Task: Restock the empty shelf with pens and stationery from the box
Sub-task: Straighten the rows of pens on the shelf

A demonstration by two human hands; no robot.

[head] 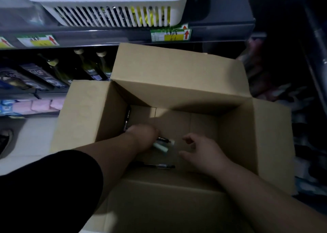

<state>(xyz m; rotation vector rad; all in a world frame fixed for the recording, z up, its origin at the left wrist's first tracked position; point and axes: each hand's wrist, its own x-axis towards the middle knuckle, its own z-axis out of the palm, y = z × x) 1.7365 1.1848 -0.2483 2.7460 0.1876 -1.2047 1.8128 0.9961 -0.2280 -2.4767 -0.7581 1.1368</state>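
An open cardboard box stands in front of the shelves, flaps spread. Both my hands reach down inside it. My left hand is curled over a few pens; a black pen and a pale green pen stick out from under its fingers. My right hand hovers just right of them, fingers loosely bent, holding nothing. A black pen lies on the box floor near the front wall. Another dark pen leans in the left inner corner.
A white slatted basket holding goods sits on the shelf above, with price labels on the shelf edge. Dark bottles and boxed goods fill the lower left shelf. A shoe shows on the floor at left.
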